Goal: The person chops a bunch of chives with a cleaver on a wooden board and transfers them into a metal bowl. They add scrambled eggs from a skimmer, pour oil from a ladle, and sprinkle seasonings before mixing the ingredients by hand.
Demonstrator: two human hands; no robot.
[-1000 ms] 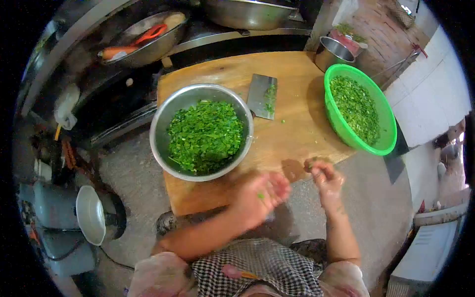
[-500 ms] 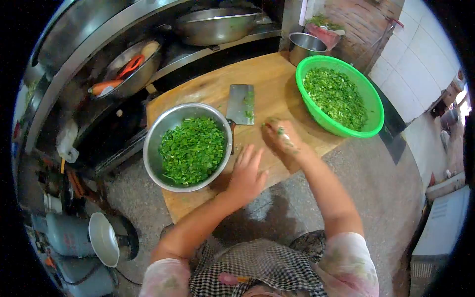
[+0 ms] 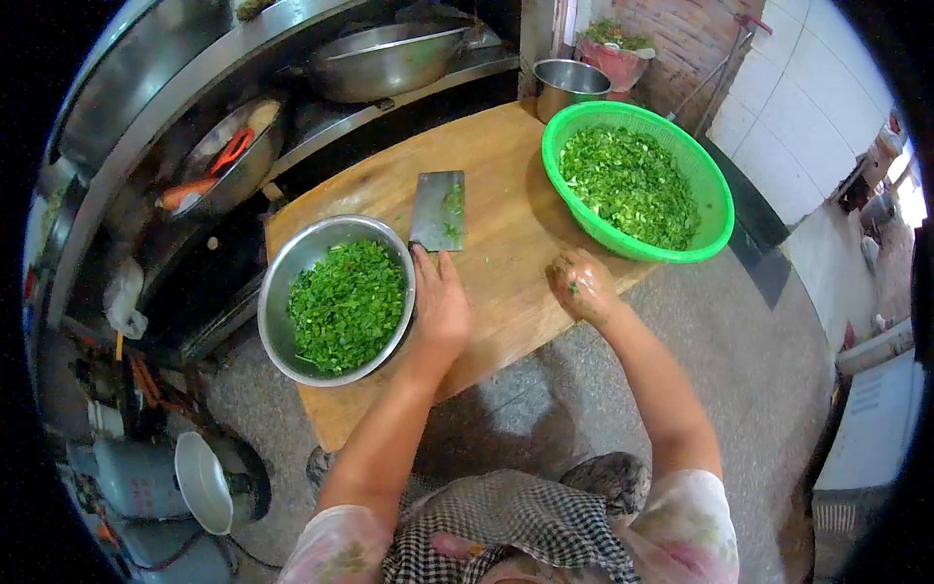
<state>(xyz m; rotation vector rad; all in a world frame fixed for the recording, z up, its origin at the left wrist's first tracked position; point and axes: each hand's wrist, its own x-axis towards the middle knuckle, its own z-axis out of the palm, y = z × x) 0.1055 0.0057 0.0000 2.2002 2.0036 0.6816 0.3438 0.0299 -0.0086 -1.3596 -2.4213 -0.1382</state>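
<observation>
My left hand (image 3: pixel 441 310) lies beside the right rim of a steel bowl (image 3: pixel 273 326), its fingers stretched out over the spot of the cleaver's handle, which it hides. The fingertips reach the lower edge of the cleaver (image 3: pixel 433 209), whose blade lies flat with green bits stuck to it. Chopped greens (image 3: pixel 347 307) fill much of the bowl. My right hand (image 3: pixel 584 287) is closed, fingers curled, low over the board's right front edge. Green specks cling to it; what it holds is hidden. Beyond it stands a green plastic basket (image 3: pixel 725 209) heaped with chopped greens (image 3: pixel 632 185).
The wooden board (image 3: pixel 506 219) carries both containers. A steel pot (image 3: pixel 569 90) and a pink container (image 3: pixel 613 66) stand at its far end. Left, a basin (image 3: pixel 255 161) holds a carrot and an orange-handled tool; a wide basin (image 3: pixel 389 63) sits on the shelf.
My left hand has moved forward onto the cleaver's handle area beside the bowl. My right hand has drawn back toward the board's front edge and curled. The view has shifted slightly.
</observation>
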